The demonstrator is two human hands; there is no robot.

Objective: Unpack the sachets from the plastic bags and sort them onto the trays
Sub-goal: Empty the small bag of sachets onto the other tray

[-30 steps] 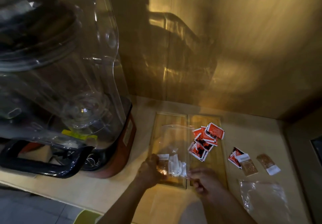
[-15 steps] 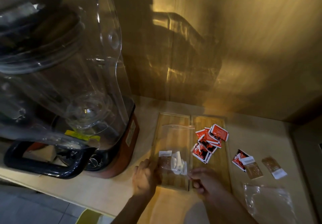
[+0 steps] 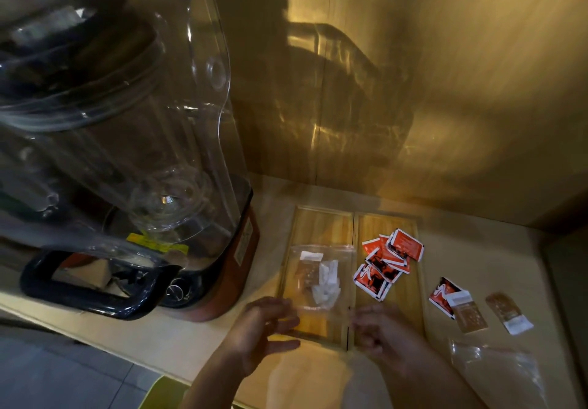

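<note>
left hand (image 3: 261, 329) – fingers spread, empty | right hand (image 3: 381, 329) – curled, grip unclear | plastic bag (image 3: 321, 275) on left tray (image 3: 318, 221)

left hand (image 3: 259, 329): bare, no glove, ring or watch visible | right hand (image 3: 380, 329): bare, edges blurred | forearms: both bare to the lower frame edge, no sleeve in view | location: lower centre of the frame

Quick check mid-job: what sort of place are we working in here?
Probably a café or kitchen prep counter: a large blender under a clear sound cover stands on the pale wooden counter, beside two wooden trays holding red sachets.
</note>
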